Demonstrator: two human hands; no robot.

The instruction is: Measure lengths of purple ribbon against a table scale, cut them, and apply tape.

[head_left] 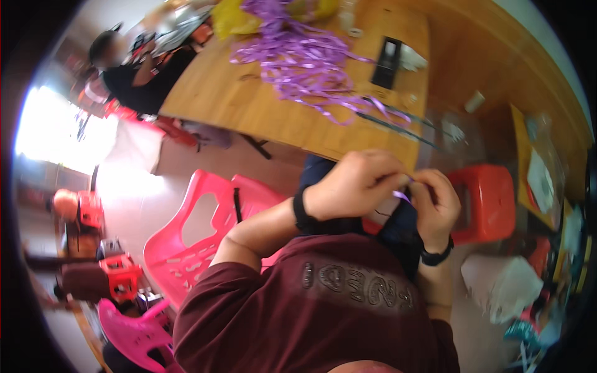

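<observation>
My left hand (360, 185) and my right hand (438, 202) meet in front of my chest, just off the near edge of the wooden table (211, 93). Fingers and thumbs are closed in a pinch on both hands. Between them shows a short piece of purple ribbon (402, 196); its ends are hidden by the fingers. A loose heap of the same purple ribbon (311, 65) lies tangled on the tabletop beyond my hands. Long dark thin strips (398, 128) lie at the table's near right, beside the heap.
A black box (387, 62) stands on the table's right, near a yellow bag (233, 22) farther left. A pink chair (186, 248) is at my left, a red stool (491, 202) at my right, with a whitish sack (500, 286) behind it. Another person (134, 78) sits at far left.
</observation>
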